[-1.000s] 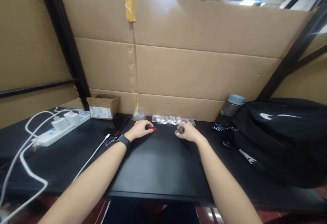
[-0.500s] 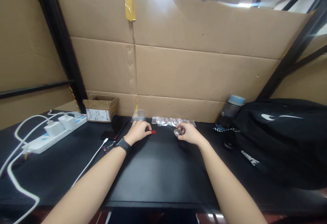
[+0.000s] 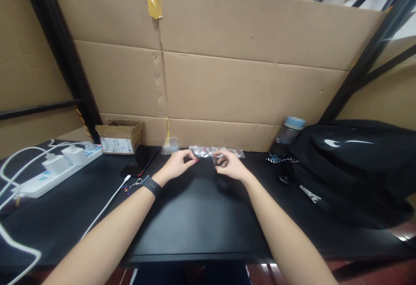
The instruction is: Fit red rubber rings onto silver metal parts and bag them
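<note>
My left hand [image 3: 178, 163], wearing a dark watch [image 3: 151, 186] at the wrist, is closed in a pinch above the black table. A small red piece [image 3: 197, 159] shows at its fingertips; its kind is too small to make out. Across from it, my right hand [image 3: 232, 165] grips a round, shiny metal disc [image 3: 215, 161] by the edge, tilted nearly edge-on to me. The two hands are apart. Just behind them lie several clear plastic packets [image 3: 239, 152] with silvery round things and red bits inside.
A small clear plastic bag [image 3: 170, 146], a phone [image 3: 140, 162] and an open cardboard box [image 3: 117, 142] stand to the left, beside a white power strip [image 3: 35, 185] with cables. A bottle [image 3: 286, 137] and black backpack [image 3: 357, 172] occupy the right. Cardboard panels [image 3: 208, 81] close off the back.
My left hand has lifted the red piece off the table. My right hand has turned the disc more edge-on and moved slightly toward the left hand. The view has shifted a little.
</note>
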`<state>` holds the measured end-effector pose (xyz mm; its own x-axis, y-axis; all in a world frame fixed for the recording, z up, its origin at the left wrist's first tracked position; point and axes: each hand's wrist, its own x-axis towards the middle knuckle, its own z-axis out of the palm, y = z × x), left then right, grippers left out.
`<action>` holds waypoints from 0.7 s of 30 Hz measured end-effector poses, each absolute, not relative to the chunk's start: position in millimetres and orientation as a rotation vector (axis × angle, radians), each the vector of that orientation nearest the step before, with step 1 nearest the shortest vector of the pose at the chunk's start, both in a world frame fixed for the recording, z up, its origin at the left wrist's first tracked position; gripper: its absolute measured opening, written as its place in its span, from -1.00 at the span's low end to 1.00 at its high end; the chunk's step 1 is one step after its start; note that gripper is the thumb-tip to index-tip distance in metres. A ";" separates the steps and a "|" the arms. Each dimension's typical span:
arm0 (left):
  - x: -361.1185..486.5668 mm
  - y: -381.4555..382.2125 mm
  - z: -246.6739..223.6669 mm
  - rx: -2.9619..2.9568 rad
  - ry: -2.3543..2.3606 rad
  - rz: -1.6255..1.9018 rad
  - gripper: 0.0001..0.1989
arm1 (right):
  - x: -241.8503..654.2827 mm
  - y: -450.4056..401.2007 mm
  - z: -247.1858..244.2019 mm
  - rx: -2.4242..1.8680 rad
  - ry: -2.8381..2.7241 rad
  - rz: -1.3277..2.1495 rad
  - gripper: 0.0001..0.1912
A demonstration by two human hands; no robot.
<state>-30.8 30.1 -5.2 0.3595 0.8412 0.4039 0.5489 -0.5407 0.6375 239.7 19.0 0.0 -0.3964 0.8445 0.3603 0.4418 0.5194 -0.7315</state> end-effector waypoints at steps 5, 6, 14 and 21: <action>-16.2 21.5 -0.1 2.090 1.073 1.196 -0.86 | 222.7 11.5 1.7 -0.914 -1.920 0.768 -0.50; -14.9 19.7 1.2 2.099 1.075 1.204 -0.86 | 220.0 10.2 2.0 -0.898 -1.897 0.771 -0.51; -6.0 2.9 9.6 2.187 1.067 1.381 -0.86 | 207.5 5.2 1.2 -0.786 -1.799 0.815 -0.51; -1.0 -12.8 21.7 2.338 1.219 1.292 -0.84 | 201.4 0.5 2.1 -0.753 -1.769 0.814 -0.46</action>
<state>-1.0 -12.8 21.7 0.2755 0.7439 0.6089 0.5646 -0.6378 0.5239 201.4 0.5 2.1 -0.2999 0.7956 0.5264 0.1177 0.5784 -0.8072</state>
